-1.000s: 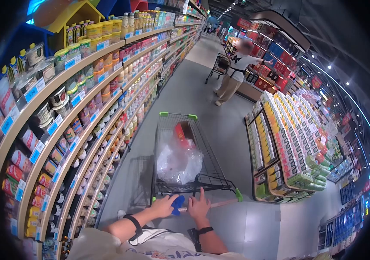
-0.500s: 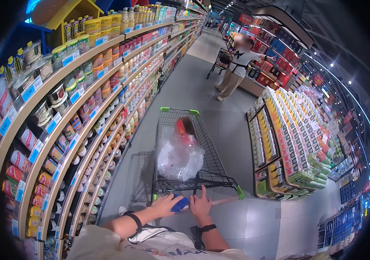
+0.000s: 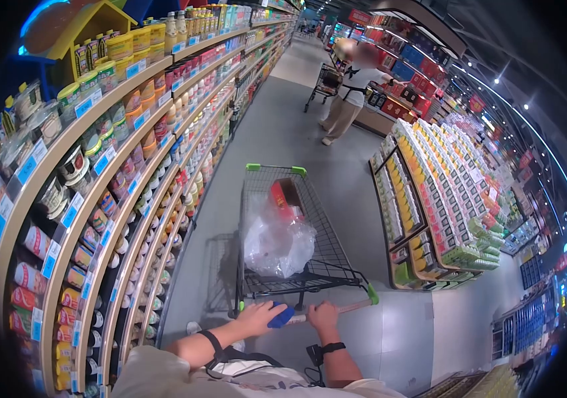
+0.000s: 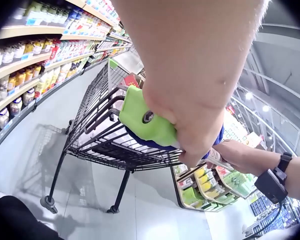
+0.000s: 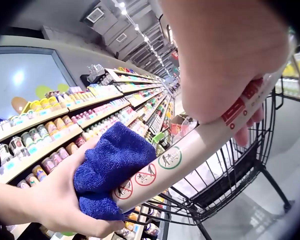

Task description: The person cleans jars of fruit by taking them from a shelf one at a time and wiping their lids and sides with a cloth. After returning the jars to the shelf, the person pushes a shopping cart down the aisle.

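Observation:
My left hand point(image 3: 255, 320) grips a bunched blue cloth point(image 5: 115, 165) wrapped over the left part of the shopping cart's handle point(image 5: 190, 155). Farther right on that handle, my right hand point(image 3: 324, 318) holds the bar with its fingers curled round it. The wire shopping cart point(image 3: 328, 242) stands ahead of me, with green corner caps. Inside lie a crumpled clear plastic bag point(image 3: 283, 249) and a red open-topped box point(image 3: 286, 194). What the bag contains is blurred.
Long shelves point(image 3: 97, 109) of jars, cans and cups run along the left. A stepped display of cartons point(image 3: 442, 199) stands to the right. Farther up the aisle, a person point(image 3: 353, 93) stands beside another cart point(image 3: 326, 83). Grey floor point(image 3: 283, 132) stretches between.
My right index finger, stretched forward before, has curled down round the handle. My left hand stays on the cloth. The shelves and carton display have shifted slightly left in view.

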Demonstrator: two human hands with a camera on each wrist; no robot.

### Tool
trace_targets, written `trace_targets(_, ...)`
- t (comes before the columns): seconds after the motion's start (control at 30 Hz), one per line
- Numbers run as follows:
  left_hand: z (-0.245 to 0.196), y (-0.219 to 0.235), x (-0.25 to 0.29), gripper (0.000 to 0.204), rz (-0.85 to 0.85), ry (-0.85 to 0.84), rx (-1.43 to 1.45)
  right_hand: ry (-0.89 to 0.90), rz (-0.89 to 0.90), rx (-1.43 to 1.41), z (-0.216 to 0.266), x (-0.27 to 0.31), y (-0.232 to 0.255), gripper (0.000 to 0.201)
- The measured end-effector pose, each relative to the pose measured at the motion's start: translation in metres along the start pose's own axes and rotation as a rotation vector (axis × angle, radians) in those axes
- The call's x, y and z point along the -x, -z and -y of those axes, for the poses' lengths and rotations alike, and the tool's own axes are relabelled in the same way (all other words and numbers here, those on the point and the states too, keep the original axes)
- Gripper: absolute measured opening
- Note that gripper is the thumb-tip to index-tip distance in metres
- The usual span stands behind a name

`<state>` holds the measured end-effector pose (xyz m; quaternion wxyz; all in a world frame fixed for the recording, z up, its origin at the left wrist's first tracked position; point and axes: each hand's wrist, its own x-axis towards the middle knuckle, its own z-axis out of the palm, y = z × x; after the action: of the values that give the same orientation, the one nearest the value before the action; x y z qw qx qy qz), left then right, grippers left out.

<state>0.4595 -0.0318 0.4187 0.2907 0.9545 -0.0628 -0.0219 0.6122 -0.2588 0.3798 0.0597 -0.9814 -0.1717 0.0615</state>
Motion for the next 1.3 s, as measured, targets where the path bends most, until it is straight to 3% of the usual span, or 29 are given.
trace_targets(0.13, 0.021, 0.003, 0.003, 0.083, -0.046, -0.112, 0.012, -0.027, -0.04, -0.007, 0.011, 0.019, 0.001, 0.048)
trace_targets(0.23, 0.028, 0.03, 0.006, 0.086, 0.094, -0.069, 0.002, 0.006, -0.048, -0.005, 0.021, 0.039, -0.004, 0.048)
trace_targets(0.43, 0.087, 0.049, 0.003, 0.082, -0.044, -0.295, -0.022, -0.06, 0.028, -0.203, 0.062, 0.081, 0.017, 0.048)
trace_targets(0.5, 0.097, 0.058, 0.0, 0.077, -0.103, -0.265, -0.011, -0.069, -0.206, -0.644, 0.07, 0.096, 0.024, 0.039)
trace_targets(0.57, 0.099, 0.067, -0.005, 0.074, -0.139, -0.243, -0.004, -0.117, -0.268, -0.662, 0.055, 0.109, 0.032, 0.035)
trace_targets(0.63, 0.096, 0.078, -0.01, 0.067, -0.305, -0.212, 0.063, -0.159, -0.328, -0.69, 0.056, 0.112, 0.049, 0.035)
trace_targets(0.7, 0.09, 0.083, -0.015, 0.065, -0.377, -0.224, 0.05, -0.38, -0.633, -0.759, 0.069, 0.121, 0.072, 0.043)
trace_targets(0.73, 0.087, 0.085, -0.018, 0.062, -0.452, -0.238, 0.034, -0.386, -0.636, -0.757, 0.071, 0.124, 0.074, 0.043)
trace_targets(0.8, 0.082, 0.085, -0.024, 0.06, -0.445, -0.235, 0.071, -0.402, -0.833, -0.357, 0.08, 0.129, 0.078, 0.057)
trace_targets(0.83, 0.079, 0.085, -0.025, 0.061, -0.511, -0.246, 0.074, -0.563, -0.701, -0.325, 0.087, 0.133, 0.079, 0.064)
trace_targets(0.87, 0.077, 0.085, -0.027, 0.063, -0.577, -0.262, 0.074, -0.572, -0.705, -0.33, 0.086, 0.136, 0.063, 0.064)
trace_targets(0.9, 0.076, 0.077, -0.029, 0.068, -0.634, -0.278, 0.073, -0.527, -0.6, -0.068, 0.081, 0.142, 0.036, 0.059)
trace_targets(0.93, 0.08, 0.073, -0.031, 0.072, -0.565, -0.297, 0.084, -0.482, -0.484, 0.189, 0.079, 0.144, 0.018, 0.057)
trace_targets(0.97, 0.085, 0.072, -0.036, 0.07, -0.437, -0.294, 0.11, -0.502, -0.487, 0.18, 0.086, 0.143, 0.017, 0.057)
trace_targets(1.0, 0.088, 0.069, -0.037, 0.069, -0.299, -0.286, 0.137, -0.55, -0.089, 0.013, 0.097, 0.147, 0.022, 0.058)
trace_targets(1.03, 0.092, 0.065, -0.039, 0.069, -0.274, -0.295, 0.137, -0.578, 0.311, -0.161, 0.107, 0.149, 0.026, 0.063)
trace_targets(1.1, 0.101, 0.063, -0.045, 0.062, -0.194, -0.389, -0.076, -0.611, 0.287, -0.182, 0.113, 0.152, 0.025, 0.068)
trace_targets(1.17, 0.099, 0.06, -0.057, 0.058, -0.214, -0.407, -0.066, -0.596, 0.241, -0.223, 0.115, 0.164, 0.017, 0.079)
trace_targets(1.3, 0.097, 0.055, -0.088, 0.06, -0.166, -0.493, -0.124, -0.57, 0.081, -0.257, 0.118, 0.186, 0.001, 0.069)
